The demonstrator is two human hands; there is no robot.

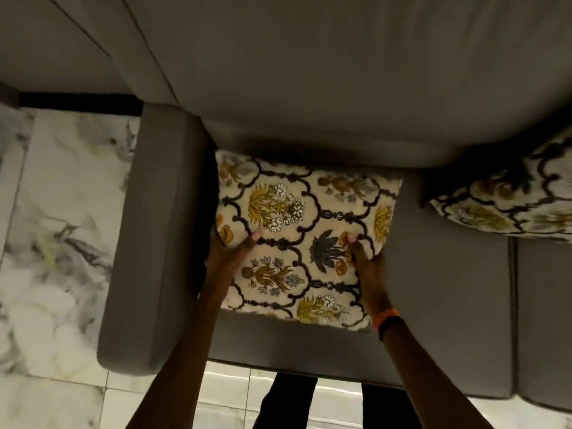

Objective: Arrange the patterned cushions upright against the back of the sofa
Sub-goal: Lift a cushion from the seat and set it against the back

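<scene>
A cream cushion (297, 230) with a dark lattice and yellow flower pattern lies on the grey sofa seat (439, 305), its far edge tucked under the sofa back (309, 88), beside the left armrest. My left hand (230, 253) grips its left side, thumb on top. My right hand (366, 261) grips its right side, thumb pressed on the fabric. A second cushion (507, 202) of the same pattern leans against the back at the far right, partly cut off by the frame.
The grey left armrest (151, 243) borders the cushion. White marble floor (55, 236) lies to the left and below the seat's front edge. A seam (512, 320) divides the seat from another seat section on the right. My legs stand at the sofa's front.
</scene>
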